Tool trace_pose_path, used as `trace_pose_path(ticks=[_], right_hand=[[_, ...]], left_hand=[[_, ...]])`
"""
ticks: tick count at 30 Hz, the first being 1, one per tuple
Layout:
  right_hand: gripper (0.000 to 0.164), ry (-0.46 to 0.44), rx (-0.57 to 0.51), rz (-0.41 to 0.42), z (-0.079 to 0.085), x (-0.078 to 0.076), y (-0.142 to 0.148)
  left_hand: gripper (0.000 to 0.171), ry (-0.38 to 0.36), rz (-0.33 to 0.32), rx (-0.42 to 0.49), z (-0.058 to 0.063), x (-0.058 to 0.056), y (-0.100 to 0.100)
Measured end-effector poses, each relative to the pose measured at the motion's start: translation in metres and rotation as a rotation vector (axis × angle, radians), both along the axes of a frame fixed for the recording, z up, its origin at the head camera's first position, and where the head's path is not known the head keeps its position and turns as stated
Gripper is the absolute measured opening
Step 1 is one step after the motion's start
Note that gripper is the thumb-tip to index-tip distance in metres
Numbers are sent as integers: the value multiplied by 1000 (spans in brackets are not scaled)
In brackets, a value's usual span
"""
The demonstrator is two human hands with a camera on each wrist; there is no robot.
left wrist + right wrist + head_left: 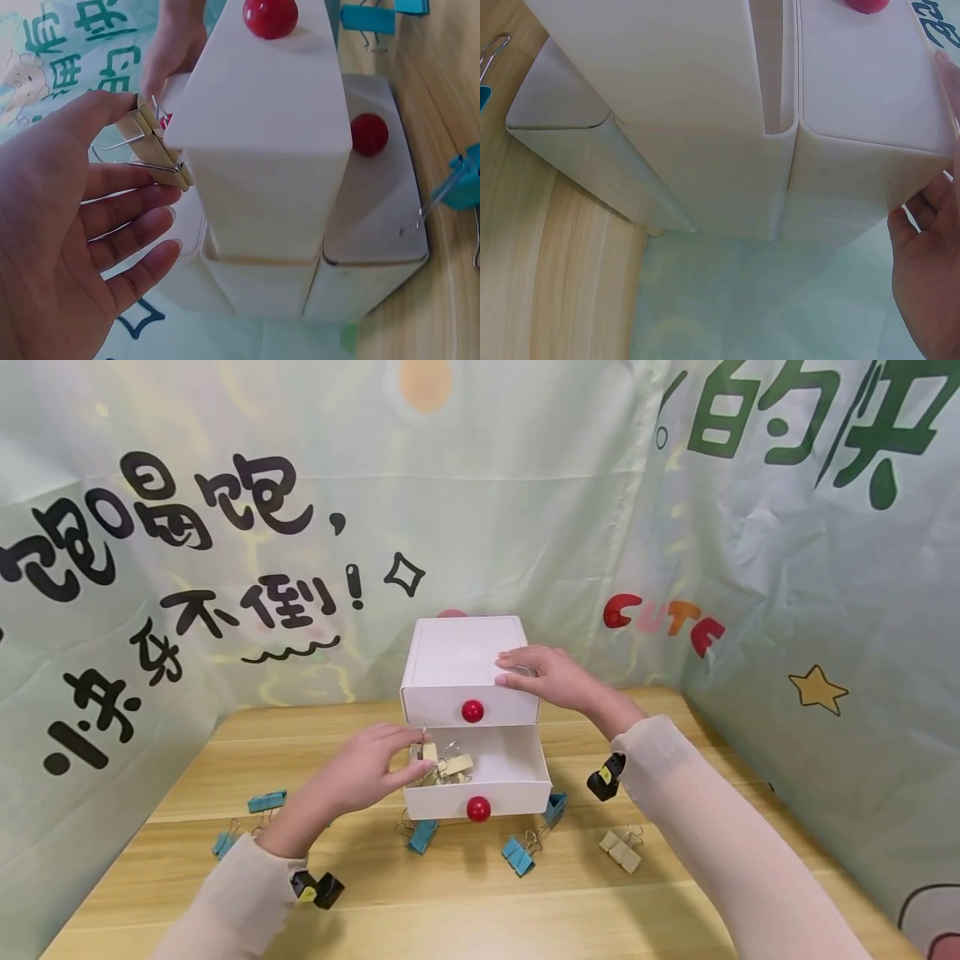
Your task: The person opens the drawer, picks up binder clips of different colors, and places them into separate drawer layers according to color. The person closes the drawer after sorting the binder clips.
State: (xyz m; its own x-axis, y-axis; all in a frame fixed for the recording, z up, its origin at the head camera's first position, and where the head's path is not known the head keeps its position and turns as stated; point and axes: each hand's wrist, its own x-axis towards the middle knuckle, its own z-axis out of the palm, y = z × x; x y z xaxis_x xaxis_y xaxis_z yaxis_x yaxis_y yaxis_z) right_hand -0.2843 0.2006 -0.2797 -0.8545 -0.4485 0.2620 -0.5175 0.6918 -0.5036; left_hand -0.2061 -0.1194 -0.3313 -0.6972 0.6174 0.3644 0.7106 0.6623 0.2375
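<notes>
A white desktop drawer cabinet [465, 652] with red knobs stands on the table. One of its drawers [513, 797] is pulled out and holds several cream binder clips [459, 766] at its left side. At that drawer's left wall, my left hand [367, 768] pinches a cream binder clip [154, 146] between thumb and index finger; the other fingers are spread. My right hand [551, 675] rests on the cabinet's top near the right edge, its fingers extended. In the right wrist view, that hand [926, 277] is partly cut off by the frame.
On the table [420, 910] lie blue binder clips: one [267, 802] at the left, one [423, 835] below the drawer, another [518, 855] to its right. A cream binder clip [621, 849] lies at the right. A printed cloth [525, 527] hangs behind.
</notes>
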Motion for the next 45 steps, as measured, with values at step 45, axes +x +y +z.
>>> trace_pose_path(ticks=[45], right_hand=[[53, 4, 5, -19, 1, 3, -4]], left_hand=[[28, 100, -63, 102, 27, -19, 12]])
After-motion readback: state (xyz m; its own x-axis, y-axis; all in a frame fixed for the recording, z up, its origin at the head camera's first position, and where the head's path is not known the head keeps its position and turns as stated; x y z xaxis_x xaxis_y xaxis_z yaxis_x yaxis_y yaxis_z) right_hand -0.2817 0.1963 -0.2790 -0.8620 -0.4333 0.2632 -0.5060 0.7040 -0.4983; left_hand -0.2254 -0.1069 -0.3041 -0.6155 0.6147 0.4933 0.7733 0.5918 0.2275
